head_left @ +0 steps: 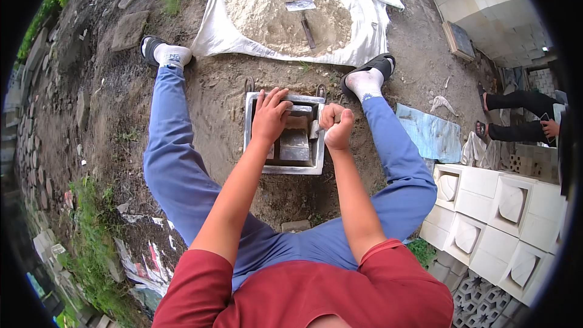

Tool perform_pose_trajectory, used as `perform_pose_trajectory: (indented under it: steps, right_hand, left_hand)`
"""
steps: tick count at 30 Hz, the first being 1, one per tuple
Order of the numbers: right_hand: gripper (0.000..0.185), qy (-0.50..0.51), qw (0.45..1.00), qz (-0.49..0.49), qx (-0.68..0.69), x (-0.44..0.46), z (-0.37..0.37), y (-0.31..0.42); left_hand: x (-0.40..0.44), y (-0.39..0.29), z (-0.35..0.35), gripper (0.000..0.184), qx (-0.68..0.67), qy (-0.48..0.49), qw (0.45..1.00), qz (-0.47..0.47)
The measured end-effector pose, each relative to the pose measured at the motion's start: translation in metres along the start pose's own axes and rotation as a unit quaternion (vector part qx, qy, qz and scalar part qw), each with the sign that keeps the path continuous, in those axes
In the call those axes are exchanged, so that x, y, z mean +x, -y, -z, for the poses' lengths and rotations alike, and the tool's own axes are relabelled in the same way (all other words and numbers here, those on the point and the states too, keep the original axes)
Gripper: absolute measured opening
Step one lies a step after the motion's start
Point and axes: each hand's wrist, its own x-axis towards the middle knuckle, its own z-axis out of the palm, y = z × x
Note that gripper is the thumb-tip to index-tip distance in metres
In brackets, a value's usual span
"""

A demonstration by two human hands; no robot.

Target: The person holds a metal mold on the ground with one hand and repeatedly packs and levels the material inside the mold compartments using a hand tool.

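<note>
A square metal mould sits on the ground between my legs, with grey metal blocks inside its frame. My left hand lies over its upper left side, fingers stretched out and held close together. At the right rim my right hand is closed in a fist, thumb on top. A small greyish piece shows just left of that fist; whether the fingers hold it I cannot tell. Two metal loops stand at the mould's far corners.
Beyond the mould, a white sheet carries a pale sandy heap with a trowel on it. Pale moulded blocks are stacked at right, near a blue sheet. Another person's legs show at far right.
</note>
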Motion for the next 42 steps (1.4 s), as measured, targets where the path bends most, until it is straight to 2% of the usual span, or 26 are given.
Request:
perform_pose_trajectory:
  steps: [3,6,9,12,15,18,20,22,26,28,30,31,32,38,42]
  right_hand:
    - [0.078,0.010,0.998,0.032,0.049,0.000,-0.007,0.044]
    - [0.080,0.045,0.996,0.069,0.039,0.002,-0.017,0.089]
    - [0.080,0.061,0.996,0.067,0.001,-0.003,-0.018,0.083]
    - [0.082,0.058,0.994,0.072,-0.065,-0.022,-0.001,-0.013]
    - [0.080,0.015,0.998,0.060,-0.032,-0.026,-0.002,-0.015]
    - [0.078,0.013,0.998,0.055,-0.030,-0.024,0.002,-0.006]
    - [0.078,0.003,0.996,0.075,-0.041,-0.021,-0.003,0.018]
    - [0.079,-0.008,0.996,0.083,0.002,-0.019,-0.007,0.040]
    - [0.082,0.016,0.993,0.114,0.003,-0.014,-0.017,0.089]
    - [0.083,0.011,0.994,0.109,-0.008,-0.018,-0.016,0.073]
    - [0.085,-0.011,0.994,0.099,-0.050,-0.027,-0.009,0.018]
    - [0.085,0.005,0.982,0.124,-0.142,-0.034,0.001,-0.011]
    - [0.084,-0.012,0.981,0.149,-0.124,-0.037,-0.003,-0.015]
    - [0.081,-0.006,0.989,0.131,-0.065,-0.031,0.002,-0.009]
    - [0.078,0.015,0.992,0.111,-0.051,-0.027,-0.010,0.045]
  left_hand:
    - [-0.003,-0.001,0.000,0.021,0.001,0.002,1.000,0.004]
    - [-0.003,-0.003,0.000,0.020,0.002,-0.002,1.000,-0.003]
    - [-0.003,-0.002,-0.001,0.021,0.016,0.007,1.000,0.005]
    - [-0.004,-0.004,0.000,0.021,0.004,0.003,1.000,0.008]
    - [-0.004,0.000,-0.003,0.022,0.003,0.003,1.000,0.002]
    - [-0.004,0.000,-0.004,0.022,0.008,0.002,1.000,0.000]
    - [-0.003,-0.001,-0.004,0.021,-0.002,-0.006,1.000,-0.003]
    - [-0.005,-0.002,-0.003,0.021,0.006,-0.005,1.000,-0.004]
    - [-0.005,-0.001,-0.004,0.021,0.000,0.002,1.000,0.000]
    - [-0.004,-0.002,-0.004,0.021,0.000,0.006,1.000,0.001]
    - [-0.004,-0.002,-0.002,0.021,0.000,0.008,1.000,0.002]
    - [-0.004,-0.003,-0.002,0.021,0.002,0.007,1.000,0.000]
    - [-0.004,-0.004,-0.002,0.021,0.003,0.007,1.000,-0.002]
    - [-0.005,-0.001,-0.003,0.023,0.002,0.005,1.000,-0.002]
    - [-0.008,-0.003,-0.001,0.023,0.008,0.009,1.000,-0.005]
